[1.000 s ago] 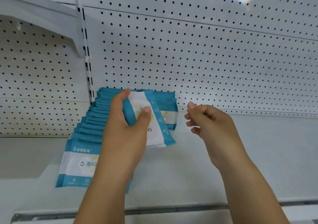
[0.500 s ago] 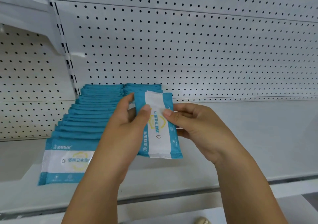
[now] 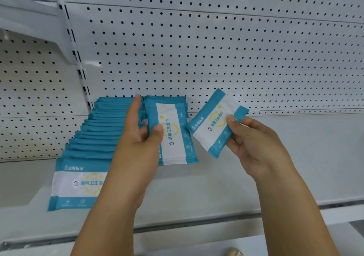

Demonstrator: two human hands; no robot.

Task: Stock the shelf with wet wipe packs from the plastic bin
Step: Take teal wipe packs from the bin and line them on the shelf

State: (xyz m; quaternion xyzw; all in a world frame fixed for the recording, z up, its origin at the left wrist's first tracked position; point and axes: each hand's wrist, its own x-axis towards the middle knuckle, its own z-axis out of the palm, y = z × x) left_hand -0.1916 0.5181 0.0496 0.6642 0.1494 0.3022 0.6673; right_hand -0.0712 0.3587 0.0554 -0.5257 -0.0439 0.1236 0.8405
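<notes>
My left hand [image 3: 137, 147] grips a small stack of teal-and-white wet wipe packs [image 3: 171, 133] upright above the white shelf [image 3: 216, 187], thumb on the front pack. My right hand [image 3: 254, 143] pinches a single wet wipe pack [image 3: 214, 124], tilted and held to the right of the stack. A long overlapping row of shelved packs [image 3: 92, 143] lies on the shelf at the left, running back to the pegboard; a second pile [image 3: 167, 99] shows behind the held stack. The plastic bin is out of view.
A white pegboard back wall [image 3: 216, 49] rises behind the shelf. A slotted upright post [image 3: 78, 65] divides the bays at the left. Bare shelf surface stretches to the right of my hands. The shelf's front rail [image 3: 197, 222] runs below my forearms.
My right hand has taken one pack off the stack in my left hand and drawn it away to the right, tilting it. The left hand kept holding the stack.
</notes>
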